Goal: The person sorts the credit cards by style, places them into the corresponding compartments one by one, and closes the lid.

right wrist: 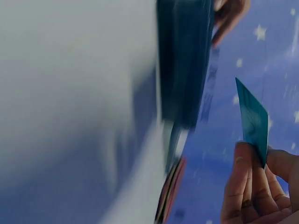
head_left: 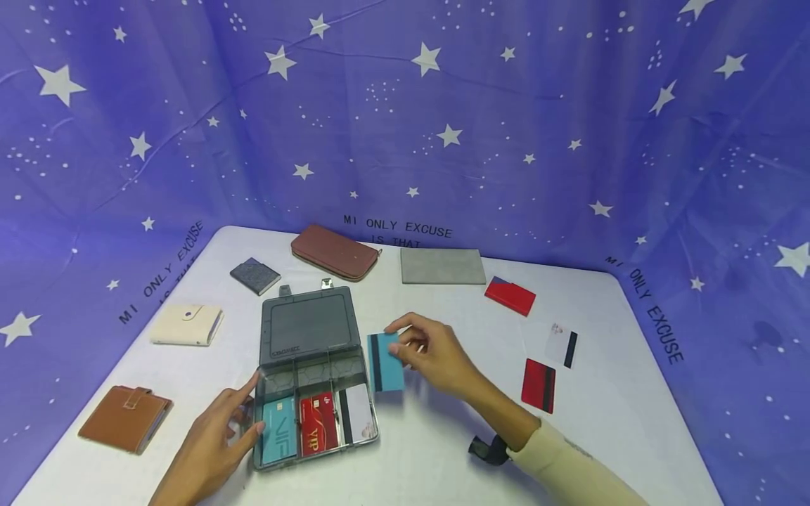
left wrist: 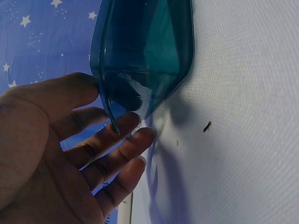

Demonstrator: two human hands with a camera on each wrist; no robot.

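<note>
A clear dark plastic box [head_left: 316,457] lies with its lid [head_left: 310,323] folded back. Its front compartments hold a blue VIP card [head_left: 278,429], a red VIP card [head_left: 319,422] and a white card with a black stripe [head_left: 358,414]. My left hand [head_left: 218,429] touches the box's left side, thumb over the rim near the front corner, fingers fairly straight along the wall [left wrist: 100,56]. Just right of the box, my right hand [head_left: 433,355] pinches a blue card [head_left: 391,365] between thumb and fingers, its black stripe facing the head camera. The right wrist view shows this card [right wrist: 253,119] nearly edge-on.
At left lie a brown wallet [head_left: 123,418], a cream wallet [head_left: 186,325] and a grey card holder [head_left: 255,275]. Behind are a maroon zip wallet [head_left: 335,251] and a grey wallet [head_left: 443,266]. A red card holder [head_left: 510,296], white card [head_left: 560,344] and red card [head_left: 538,386] lie right.
</note>
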